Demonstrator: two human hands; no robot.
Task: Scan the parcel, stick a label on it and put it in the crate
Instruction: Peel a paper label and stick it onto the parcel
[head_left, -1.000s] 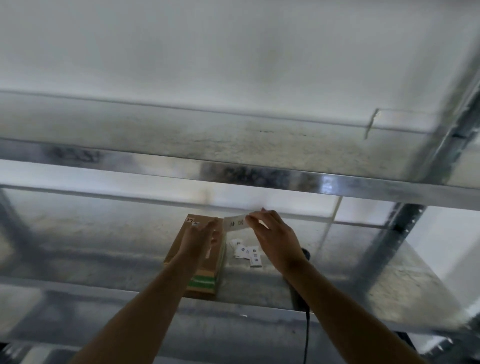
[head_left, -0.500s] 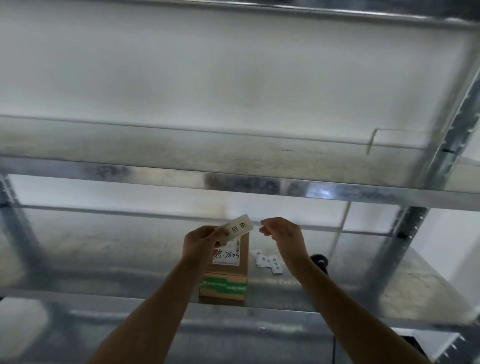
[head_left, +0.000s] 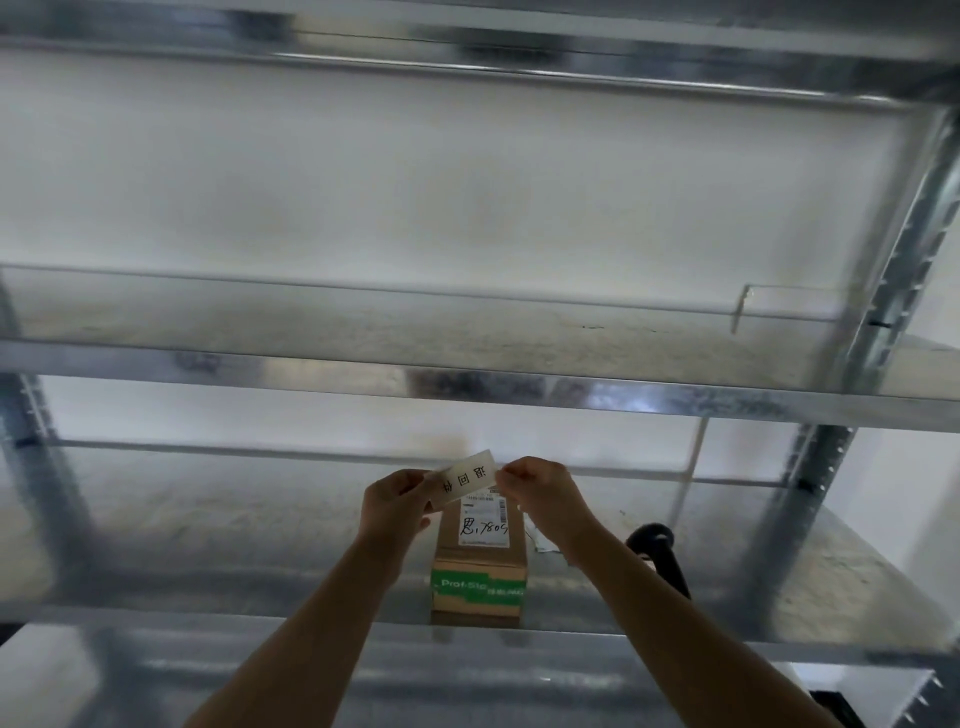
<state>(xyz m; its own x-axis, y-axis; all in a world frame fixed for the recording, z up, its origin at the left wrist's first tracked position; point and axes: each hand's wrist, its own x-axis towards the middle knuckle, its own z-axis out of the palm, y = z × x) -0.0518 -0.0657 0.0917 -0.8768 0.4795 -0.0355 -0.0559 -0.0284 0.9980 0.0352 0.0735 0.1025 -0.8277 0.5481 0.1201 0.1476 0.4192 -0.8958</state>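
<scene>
A brown cardboard parcel with green tape on its near face and a white shipping slip on top lies on the metal shelf. Above its far end I hold a small white label with black characters. My left hand pinches the label's left end and my right hand pinches its right end. The label hangs tilted, clear of the parcel. A black scanner lies on the shelf to the right of the parcel, partly hidden by my right forearm.
An upper shelf board crosses the view just above my hands. Steel uprights stand at the left and right. A few loose white slips lie behind my right wrist. A lower shelf edge runs below the parcel.
The view has tilted upward. My left hand lifted off the parcel and took the label's left end; my right hand let go briefly and now pinches the right end again.
</scene>
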